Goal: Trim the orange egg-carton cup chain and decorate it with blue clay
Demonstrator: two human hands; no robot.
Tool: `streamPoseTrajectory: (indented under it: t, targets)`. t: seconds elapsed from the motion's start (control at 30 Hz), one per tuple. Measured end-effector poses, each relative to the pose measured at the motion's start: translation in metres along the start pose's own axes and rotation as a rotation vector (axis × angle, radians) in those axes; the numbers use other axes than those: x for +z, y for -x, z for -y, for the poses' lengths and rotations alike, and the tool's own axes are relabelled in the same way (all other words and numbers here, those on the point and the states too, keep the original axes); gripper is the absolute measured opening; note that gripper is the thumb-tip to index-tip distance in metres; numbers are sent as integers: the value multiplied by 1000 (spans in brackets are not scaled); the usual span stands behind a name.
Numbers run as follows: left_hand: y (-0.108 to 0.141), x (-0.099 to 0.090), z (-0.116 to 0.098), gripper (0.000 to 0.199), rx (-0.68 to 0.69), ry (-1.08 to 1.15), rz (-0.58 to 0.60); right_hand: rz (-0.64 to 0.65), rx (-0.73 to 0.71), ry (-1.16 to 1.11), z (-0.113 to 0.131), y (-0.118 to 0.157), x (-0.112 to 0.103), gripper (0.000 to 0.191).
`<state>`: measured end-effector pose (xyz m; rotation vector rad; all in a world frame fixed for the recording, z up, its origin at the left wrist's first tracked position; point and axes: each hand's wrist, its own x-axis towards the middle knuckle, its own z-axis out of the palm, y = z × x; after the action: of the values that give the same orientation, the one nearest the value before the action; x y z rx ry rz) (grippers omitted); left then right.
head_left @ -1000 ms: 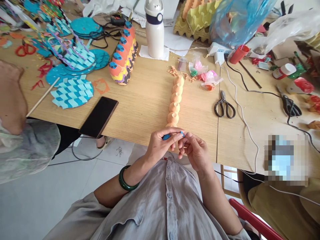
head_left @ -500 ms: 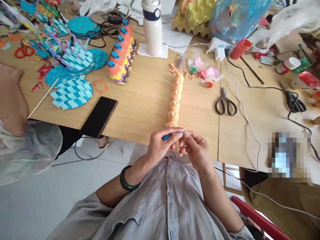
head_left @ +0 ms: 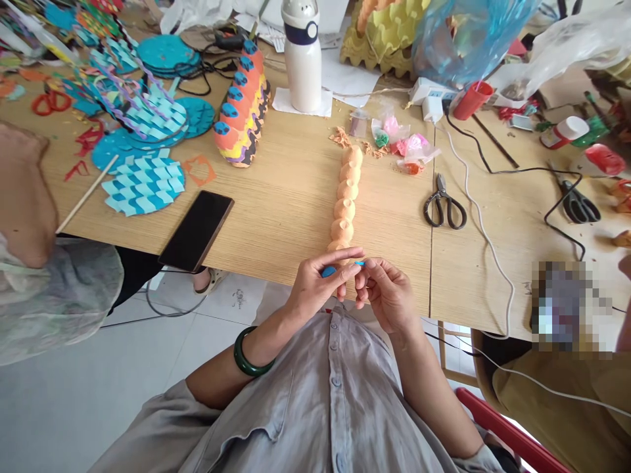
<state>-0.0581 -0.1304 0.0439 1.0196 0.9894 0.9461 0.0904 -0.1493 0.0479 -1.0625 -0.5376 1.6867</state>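
Observation:
My left hand (head_left: 318, 282) is closed around a lump of blue clay (head_left: 328, 270), which shows between thumb and palm. My right hand (head_left: 389, 292) pinches a small thin blue piece (head_left: 359, 263), whose other end reaches my left fingertips. Both hands are over the table's front edge, almost touching. Just beyond them lies an orange bumpy strip (head_left: 344, 209), its near end partly hidden by my left fingers. A painted orange, yellow and black bumpy piece with blue spots (head_left: 241, 105) stands farther back on the left.
Black scissors (head_left: 444, 202) lie right of the strip, beside a white cable (head_left: 476, 203). A phone (head_left: 197, 230) rests at the front left edge. A white bottle (head_left: 303, 66) stands behind. Another person's arm (head_left: 24, 190) is at far left.
The thin blue piece between my fingertips shows longer now. My left fingers have straightened slightly, and my right hand has shifted a little.

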Motion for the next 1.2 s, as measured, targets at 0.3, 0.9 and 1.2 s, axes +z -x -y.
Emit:
streamPoseTrajectory:
  t: [0.3, 0.9, 1.2]
  targets:
    - [-2, -2, 3, 33, 17, -29, -46, 6, 13, 42, -3, 2, 0, 36]
    - [1, -6, 0, 32, 12, -113, -4, -9, -33, 90, -7, 7, -1, 50]
    - [0, -9, 7, 15, 516, -407, -42, -14, -15, 81, -7, 5, 1, 39]
